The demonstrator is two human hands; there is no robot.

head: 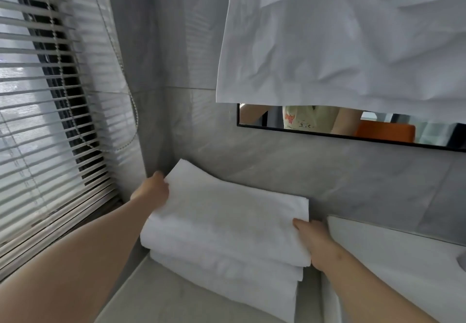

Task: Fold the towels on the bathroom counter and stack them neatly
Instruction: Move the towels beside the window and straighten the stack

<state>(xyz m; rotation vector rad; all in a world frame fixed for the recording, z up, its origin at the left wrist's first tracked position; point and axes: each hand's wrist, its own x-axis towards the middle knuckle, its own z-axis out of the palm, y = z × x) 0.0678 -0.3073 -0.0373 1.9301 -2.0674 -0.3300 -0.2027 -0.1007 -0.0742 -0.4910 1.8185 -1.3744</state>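
White terry, soft and light: a folded towel (227, 211) sits atop the stack (224, 279) on the desk (161, 302) by the corner wall. The left hand (151, 189) and right hand (315, 242) pinch its opposite ends, the surest hold for limp cloth.

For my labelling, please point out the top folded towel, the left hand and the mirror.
top folded towel (227, 211), head view, its upper face
left hand (152, 190), head view, its back
mirror (252, 114), head view, its glass
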